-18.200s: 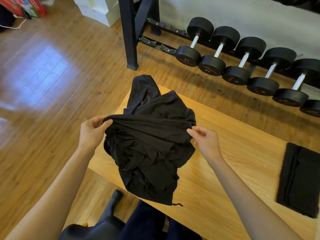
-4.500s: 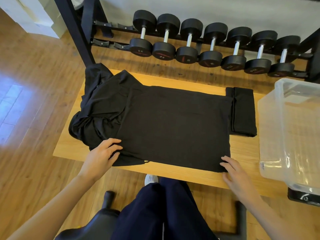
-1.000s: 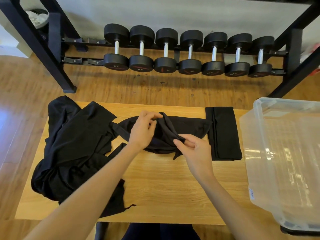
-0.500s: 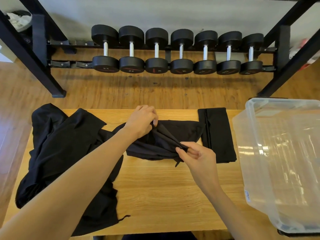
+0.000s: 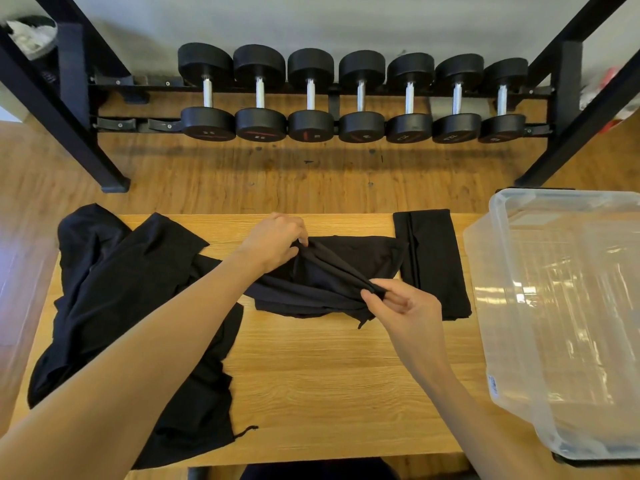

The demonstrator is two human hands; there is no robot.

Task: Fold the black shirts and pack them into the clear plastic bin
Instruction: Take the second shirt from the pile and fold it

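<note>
A black shirt (image 5: 322,285) lies bunched in the middle of the wooden table (image 5: 329,382). My left hand (image 5: 273,242) pinches its raised edge at the far side, and my right hand (image 5: 403,306) pinches the same edge nearer to me, so a fold of cloth stretches between them. A folded black shirt (image 5: 433,261) lies flat just right of it. A crumpled heap of black shirts (image 5: 114,299) covers the table's left end. The clear plastic bin (image 5: 568,313) stands at the right with nothing visible inside.
A black rack with several dumbbells (image 5: 360,95) stands on the wood floor beyond the table. Its slanted legs (image 5: 79,133) come down at the left and right. Bare table top lies in front of my hands.
My hands keep their pinch on the shirt's edge and have hardly moved; the fold between them is drawn a little tauter. The view has shifted slightly.
</note>
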